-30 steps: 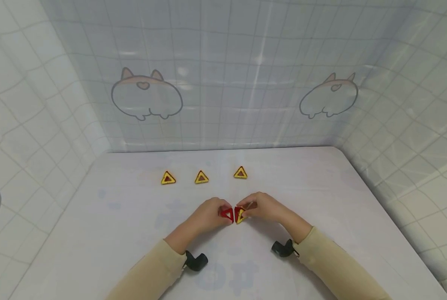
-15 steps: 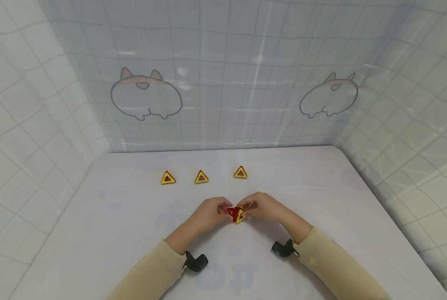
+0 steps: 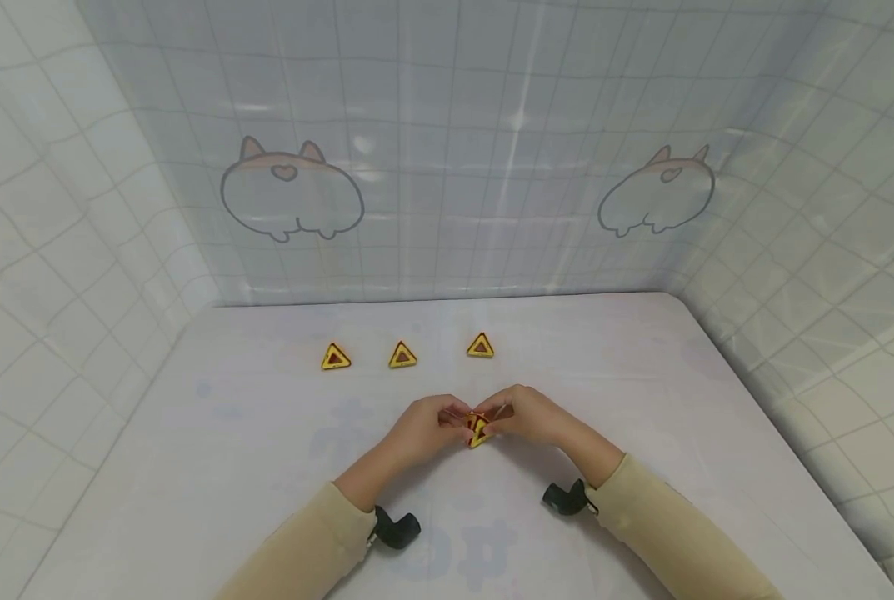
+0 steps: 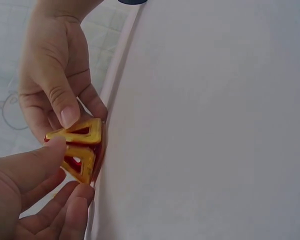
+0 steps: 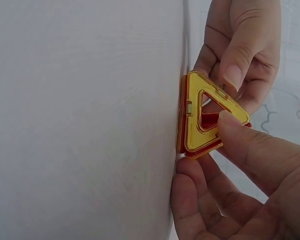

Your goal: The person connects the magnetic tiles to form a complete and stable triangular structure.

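Between both hands, just above or on the table, is a cluster of yellow and red see-through triangular magnetic tiles. My left hand pinches its left side, thumb on a yellow face in the left wrist view. My right hand grips the other side, its thumb at the opening of a yellow tile in the right wrist view. Red tile parts show behind the yellow ones, with faces set at angles. In the left wrist view two yellow faces lie side by side. Fingers hide parts of the cluster.
Farther back on the white table stand or lie three yellow triangles with red edges: left, middle and right. Grid-patterned curtain walls enclose the back and sides. Black wrist cameras hang under both sleeves.
My left hand has moved slightly right, bringing its red triangular tile against the yellow and red one in my right hand. The gap between them has closed. My right hand stays about still.
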{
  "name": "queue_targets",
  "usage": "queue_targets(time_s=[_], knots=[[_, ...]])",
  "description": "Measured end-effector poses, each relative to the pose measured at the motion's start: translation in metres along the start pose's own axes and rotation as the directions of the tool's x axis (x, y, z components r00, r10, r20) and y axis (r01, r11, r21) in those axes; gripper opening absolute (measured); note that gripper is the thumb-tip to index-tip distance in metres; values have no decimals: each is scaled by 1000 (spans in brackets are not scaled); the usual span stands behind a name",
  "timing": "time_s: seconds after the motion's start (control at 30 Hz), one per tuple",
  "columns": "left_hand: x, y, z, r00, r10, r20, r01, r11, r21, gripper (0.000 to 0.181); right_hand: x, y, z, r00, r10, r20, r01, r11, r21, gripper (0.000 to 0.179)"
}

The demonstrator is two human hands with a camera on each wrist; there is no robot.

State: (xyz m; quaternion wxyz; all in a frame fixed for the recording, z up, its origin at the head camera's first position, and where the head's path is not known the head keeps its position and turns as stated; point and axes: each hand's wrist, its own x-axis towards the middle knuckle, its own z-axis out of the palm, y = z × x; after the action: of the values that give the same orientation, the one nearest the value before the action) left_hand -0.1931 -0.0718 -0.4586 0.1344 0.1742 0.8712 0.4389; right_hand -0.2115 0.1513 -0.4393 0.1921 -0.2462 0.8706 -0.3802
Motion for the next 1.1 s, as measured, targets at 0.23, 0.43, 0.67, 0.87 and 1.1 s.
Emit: queue_targets(time_s=[0.23, 0.43, 0.67, 0.87, 1.1], knots=[[-2, 4, 6, 998, -62, -33, 59, 995, -77, 29, 0, -1, 0, 1000, -8, -4, 8, 1000, 6, 28], [-3, 4, 11, 994, -85, -68, 75, 988, -138, 26, 0, -1, 1, 1000, -11, -8, 11, 1000, -16, 28], [-4, 4, 12, 993, -87, -82, 72, 983, -166, 23, 0, 0, 2, 1000, -7, -18, 7, 1000, -21, 27], [-5, 4, 12, 992, -94, -86, 79, 983, -165, 24, 0, 0, 3, 1000, -7, -20, 6, 1000, -16, 27], [-4, 2, 12, 991, -102, -84, 88, 984, -157, 25, -2, -2, 1, 1000, -1, -13, 1, 1000, -18, 27]])
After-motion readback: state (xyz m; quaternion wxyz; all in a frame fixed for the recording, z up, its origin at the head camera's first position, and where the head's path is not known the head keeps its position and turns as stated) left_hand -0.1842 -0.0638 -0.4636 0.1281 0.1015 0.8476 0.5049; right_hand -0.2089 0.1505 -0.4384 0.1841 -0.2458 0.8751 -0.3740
